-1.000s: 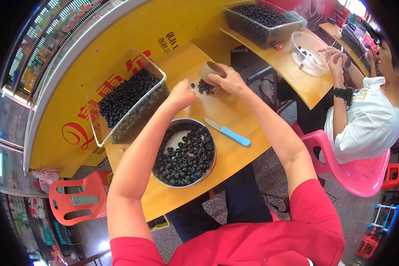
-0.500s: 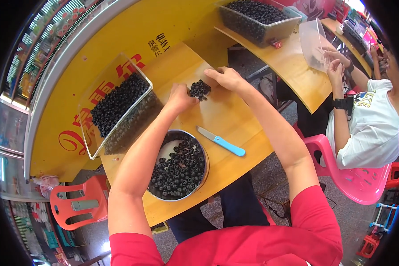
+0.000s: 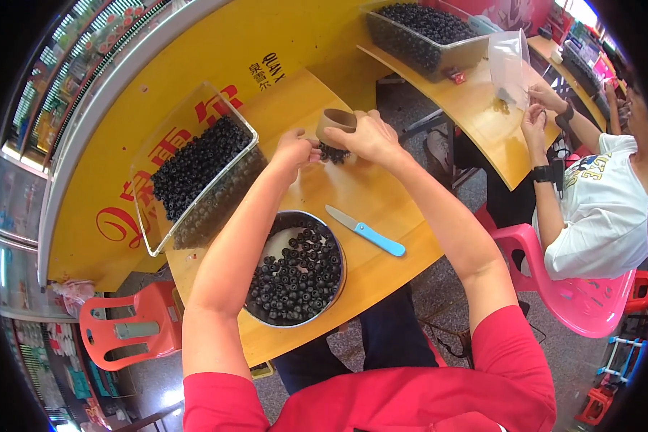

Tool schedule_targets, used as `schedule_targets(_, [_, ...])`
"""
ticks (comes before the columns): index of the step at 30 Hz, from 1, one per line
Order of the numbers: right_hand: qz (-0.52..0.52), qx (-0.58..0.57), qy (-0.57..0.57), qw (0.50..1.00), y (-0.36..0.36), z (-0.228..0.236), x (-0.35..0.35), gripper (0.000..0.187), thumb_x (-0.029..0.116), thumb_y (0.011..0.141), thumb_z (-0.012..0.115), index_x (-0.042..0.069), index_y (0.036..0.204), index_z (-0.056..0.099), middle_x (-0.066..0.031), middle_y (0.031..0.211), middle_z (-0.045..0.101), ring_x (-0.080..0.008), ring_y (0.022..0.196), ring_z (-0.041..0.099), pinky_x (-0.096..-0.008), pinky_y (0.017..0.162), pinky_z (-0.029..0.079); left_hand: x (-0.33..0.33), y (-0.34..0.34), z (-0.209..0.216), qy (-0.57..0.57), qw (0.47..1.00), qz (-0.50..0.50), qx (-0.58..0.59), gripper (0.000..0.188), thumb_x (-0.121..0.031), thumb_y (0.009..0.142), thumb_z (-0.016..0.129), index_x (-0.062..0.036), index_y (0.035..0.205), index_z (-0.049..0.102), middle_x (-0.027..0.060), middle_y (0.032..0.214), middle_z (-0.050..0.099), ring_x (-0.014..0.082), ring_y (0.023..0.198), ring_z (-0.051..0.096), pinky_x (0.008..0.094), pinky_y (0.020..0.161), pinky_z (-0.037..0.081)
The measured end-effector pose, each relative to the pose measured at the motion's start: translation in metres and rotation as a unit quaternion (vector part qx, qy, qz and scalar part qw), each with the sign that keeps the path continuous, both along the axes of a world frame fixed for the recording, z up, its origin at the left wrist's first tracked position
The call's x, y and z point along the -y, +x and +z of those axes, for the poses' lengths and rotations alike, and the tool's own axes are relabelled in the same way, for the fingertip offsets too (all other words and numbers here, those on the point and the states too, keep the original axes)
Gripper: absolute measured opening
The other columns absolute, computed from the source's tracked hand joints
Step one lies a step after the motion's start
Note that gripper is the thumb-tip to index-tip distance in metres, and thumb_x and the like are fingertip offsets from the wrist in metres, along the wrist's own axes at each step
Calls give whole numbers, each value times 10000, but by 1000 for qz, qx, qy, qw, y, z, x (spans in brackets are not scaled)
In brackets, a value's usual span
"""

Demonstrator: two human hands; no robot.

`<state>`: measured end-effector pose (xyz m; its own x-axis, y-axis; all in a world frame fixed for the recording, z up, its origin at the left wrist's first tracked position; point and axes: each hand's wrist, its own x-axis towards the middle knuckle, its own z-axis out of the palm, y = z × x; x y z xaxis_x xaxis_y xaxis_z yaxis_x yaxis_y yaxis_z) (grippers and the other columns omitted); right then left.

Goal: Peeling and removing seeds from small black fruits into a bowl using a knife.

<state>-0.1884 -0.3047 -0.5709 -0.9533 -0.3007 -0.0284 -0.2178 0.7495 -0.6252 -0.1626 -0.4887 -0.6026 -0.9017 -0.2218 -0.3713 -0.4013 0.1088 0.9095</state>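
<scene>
My right hand (image 3: 371, 137) grips a brown ring-shaped piece (image 3: 338, 120), resembling a roll of wide tape, tilted above the table. Below it lies a small heap of shiny black round parts (image 3: 334, 153), partly covered by that hand. Beside the heap on the left is my left hand (image 3: 295, 153), its fingers loosely bent and apart, holding nothing that I can see. Nearer me stands a round metal pan (image 3: 342, 270) with many black round parts (image 3: 295, 281) in it. A small knife (image 3: 367, 232) with a light blue handle lies right of the pan.
A clear plastic bin (image 3: 223, 189) full of black parts stands at the left. Another clear bin (image 3: 439, 54) of them is on the far table. At the right a person (image 3: 590, 209) sits on a pink chair (image 3: 554, 288). An orange chair (image 3: 147, 324) stands left.
The brown ring is now up in my right hand, over the black heap. My right hand has closed and come nearer my left. The view has shifted slightly.
</scene>
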Motion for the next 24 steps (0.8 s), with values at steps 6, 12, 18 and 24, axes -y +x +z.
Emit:
schedule_targets(6, [17, -51, -32, 998, 19, -11, -3, 845, 590, 729, 675, 34, 1334, 477, -234, 1234, 496, -368, 1115, 559, -411, 937, 463, -4, 6, 9, 69, 997, 36, 17, 610, 104, 855, 406, 72, 1428, 200, 235, 1107, 599, 252, 881, 652, 292, 732, 574])
schedule_targets(12, [60, -142, -142, 978, 28, -29, -15, 807, 426, 731, 762, -15, 1330, 449, -225, 1238, 482, -382, 1117, 550, -413, 939, 467, -1, 8, 9, 85, 996, 13, 15, 552, 107, 850, 404, 82, 1388, 286, 235, 1142, 578, 269, 934, 648, 300, 762, 574])
schedule_targets(18, [110, -223, -155, 956, 30, -37, -33, 832, 342, 707, 794, -9, 1356, 409, -210, 1250, 466, -372, 1137, 536, -403, 936, 475, 7, 4, 0, 40, 999, -20, 8, 440, 81, 852, 432, 91, 1292, 450, 194, 1156, 563, 205, 901, 619, 268, 693, 538])
schedule_targets(24, [112, -269, -109, 950, 37, -37, -31, 838, 342, 693, 797, 16, 1355, 400, -195, 1246, 459, -373, 1112, 542, -418, 906, 493, 5, -3, -5, -116, 992, -32, -28, 363, -121, 932, 443, 5, 1256, 547, 104, 952, 638, 192, 693, 578, 301, 629, 479])
